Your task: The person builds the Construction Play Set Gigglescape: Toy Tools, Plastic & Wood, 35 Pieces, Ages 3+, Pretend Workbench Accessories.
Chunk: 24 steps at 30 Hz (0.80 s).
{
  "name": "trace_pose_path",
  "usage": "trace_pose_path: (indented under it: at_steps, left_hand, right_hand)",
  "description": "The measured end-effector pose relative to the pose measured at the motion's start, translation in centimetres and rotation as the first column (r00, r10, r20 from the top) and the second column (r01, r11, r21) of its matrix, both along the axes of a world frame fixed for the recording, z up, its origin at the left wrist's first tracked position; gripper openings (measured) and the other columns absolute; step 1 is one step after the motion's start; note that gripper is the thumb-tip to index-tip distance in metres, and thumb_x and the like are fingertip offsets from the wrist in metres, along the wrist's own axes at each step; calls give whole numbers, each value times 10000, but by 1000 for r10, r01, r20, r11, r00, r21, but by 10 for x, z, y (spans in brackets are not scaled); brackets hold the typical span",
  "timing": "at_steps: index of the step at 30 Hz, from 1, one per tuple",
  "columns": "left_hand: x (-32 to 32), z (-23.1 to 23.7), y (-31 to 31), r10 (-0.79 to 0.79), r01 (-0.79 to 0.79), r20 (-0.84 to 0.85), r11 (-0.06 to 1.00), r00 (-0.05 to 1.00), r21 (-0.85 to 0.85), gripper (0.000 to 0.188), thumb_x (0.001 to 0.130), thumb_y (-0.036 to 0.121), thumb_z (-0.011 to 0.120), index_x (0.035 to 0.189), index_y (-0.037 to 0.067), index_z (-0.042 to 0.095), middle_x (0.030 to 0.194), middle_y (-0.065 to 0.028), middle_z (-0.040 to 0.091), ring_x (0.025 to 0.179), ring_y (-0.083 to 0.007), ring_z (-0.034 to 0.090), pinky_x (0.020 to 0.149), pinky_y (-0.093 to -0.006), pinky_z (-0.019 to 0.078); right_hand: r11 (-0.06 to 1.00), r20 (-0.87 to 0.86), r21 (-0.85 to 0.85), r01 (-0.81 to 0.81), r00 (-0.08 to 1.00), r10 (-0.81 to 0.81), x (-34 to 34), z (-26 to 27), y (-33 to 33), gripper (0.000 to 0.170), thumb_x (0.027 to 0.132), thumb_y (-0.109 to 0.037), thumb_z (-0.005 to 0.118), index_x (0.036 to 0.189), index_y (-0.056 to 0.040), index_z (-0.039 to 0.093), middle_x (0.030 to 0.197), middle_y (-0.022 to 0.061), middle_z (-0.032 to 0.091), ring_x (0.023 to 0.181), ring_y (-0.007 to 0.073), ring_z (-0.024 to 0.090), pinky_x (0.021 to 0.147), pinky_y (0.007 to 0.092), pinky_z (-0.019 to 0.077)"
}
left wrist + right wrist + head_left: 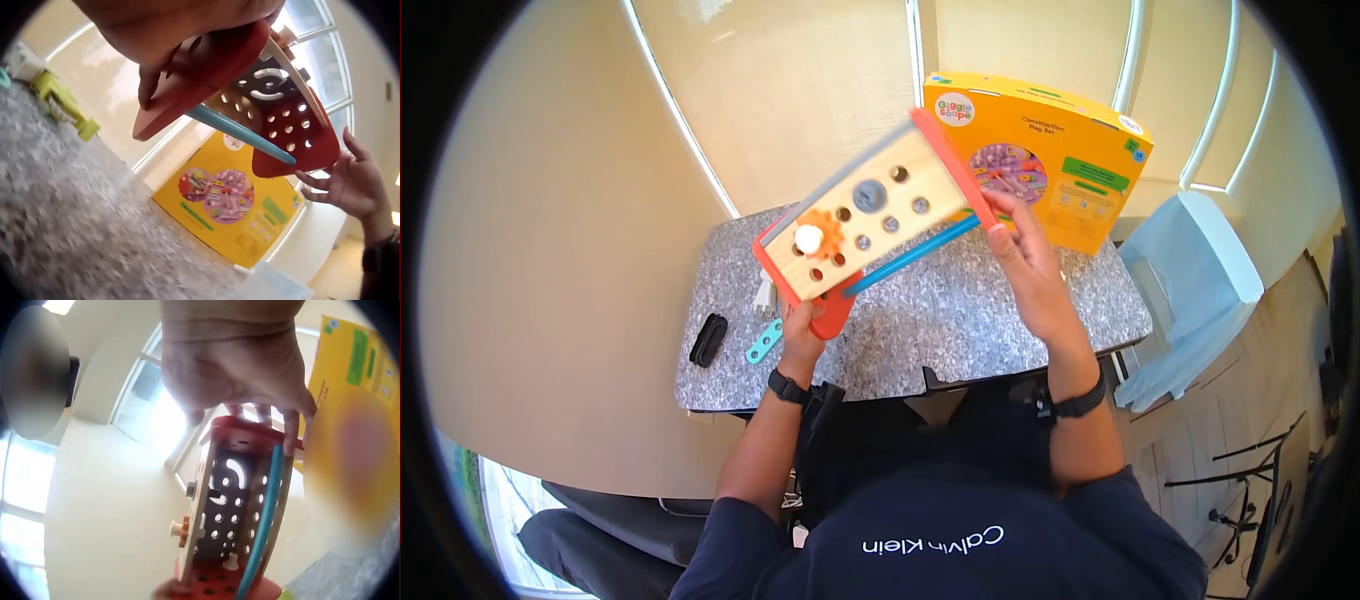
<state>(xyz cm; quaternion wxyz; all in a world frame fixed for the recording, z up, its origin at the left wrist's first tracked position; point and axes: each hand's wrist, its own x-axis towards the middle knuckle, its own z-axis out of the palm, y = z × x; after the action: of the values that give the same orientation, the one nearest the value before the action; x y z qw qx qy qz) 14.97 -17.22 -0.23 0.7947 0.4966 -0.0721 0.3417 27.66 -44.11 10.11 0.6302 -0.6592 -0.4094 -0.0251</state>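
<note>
A wooden toy bench (880, 200) with red end panels, round holes and a blue rod (915, 255) is held tilted above the table. My left hand (802, 335) grips its lower-left red panel (206, 75). At the other red end, my right hand (1035, 275) touches the panel with fairly straight fingers; the left wrist view shows that thumb raised off it. An orange gear (828, 232) with a white peg (808, 239) and a grey round piece (870, 196) sit on the wooden face. Under the rod the body is hollow, with a bolt (191, 489) through one side.
A yellow play-set box (1040, 150) stands at the table's back right. On the speckled table (880, 350) lie a black item (709, 340), a teal holed strip (765, 342) and a yellow-green piece (62, 100). A chair with a light blue cover (1195, 270) is on the right.
</note>
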Motion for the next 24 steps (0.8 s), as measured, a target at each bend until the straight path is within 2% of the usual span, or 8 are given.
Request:
trace_pose_path:
  at_steps: [5, 9, 12, 13, 15, 16, 17, 24]
  left_hand:
    - [-16, -15, 21, 249, -229, -32, 930, 968, 287, 820, 700, -14, 444, 1509, -17, 311, 1442, -149, 471, 1311, -262, 516, 1113, -384, 406]
    - [-16, -13, 30, 446, -327, 11, 640, 895, 696, 937, 629, 43, 474, 1538, -33, 263, 1558, -218, 288, 1520, -336, 204, 1245, -457, 181]
    - [-22, 23, 8, 441, -287, 151, 258, 885, 923, 1043, 587, 114, 516, 1573, -24, 207, 1602, -248, 199, 1560, -423, 45, 1254, -571, 72]
    - [-21, 19, 4, 439, -285, 150, 261, 886, 922, 1043, 587, 114, 516, 1573, -24, 207, 1602, -248, 199, 1560, -423, 45, 1254, -571, 72]
    - [-18, 4, -3, 312, -196, -13, 629, 950, 753, 1087, 589, 141, 531, 1596, -30, 156, 1649, -221, 130, 1568, -397, 63, 1265, -506, 47]
    - [-20, 2, 3, 408, -226, 42, 415, 912, 881, 1117, 575, 152, 517, 1603, -18, 117, 1652, -204, 121, 1573, -371, 63, 1267, -502, 47]
    - [-18, -2, 3, 409, -225, 41, 415, 912, 882, 1117, 575, 152, 517, 1603, -18, 117, 1652, -204, 121, 1573, -371, 63, 1267, -502, 47]
    - [-21, -11, -14, 227, -121, -110, 799, 968, 590, 1112, 777, 353, 641, 1629, 57, -9, 1650, -180, 106, 1554, -325, 146, 1258, -495, 147]
  right_hand:
    - [997, -429, 50, -56, 901, 72, 4, -42, 7, 477, 1067, -457, 544, 1322, -54, 560, 1195, 35, 611, 1072, 114, 531, 990, 315, 410]
    - [971, -685, 225, -84, 695, 218, 13, -51, 5, 512, 1057, -514, 533, 1367, -107, 507, 1235, 39, 594, 1122, 105, 532, 1035, 292, 387]
    - [953, -611, 297, 59, 779, 143, 12, -62, 22, 605, 1035, -504, 582, 1429, -73, 421, 1342, 90, 545, 1222, 145, 525, 1088, 302, 378]
    - [954, -612, 295, 61, 779, 140, 12, -61, 22, 605, 1035, -504, 582, 1429, -73, 421, 1342, 90, 545, 1222, 145, 525, 1088, 302, 378]
    - [979, -569, 190, 72, 821, 50, 10, -57, 21, 665, 1010, -414, 663, 1469, -39, 361, 1428, 138, 488, 1296, 196, 506, 1117, 332, 383]
    - [980, -570, 188, 71, 820, 50, 14, -61, 23, 665, 1010, -414, 663, 1469, -39, 361, 1428, 138, 488, 1296, 196, 506, 1117, 332, 383]
    - [987, -520, 151, 58, 853, 29, 20, -68, 26, 674, 994, -358, 694, 1473, -28, 353, 1421, 149, 495, 1290, 201, 509, 1103, 341, 400]
    - [997, -425, 75, -12, 904, 43, 30, -76, 28, 749, 959, -221, 740, 1518, -13, 287, 1443, 184, 492, 1328, 218, 494, 1122, 357, 402]
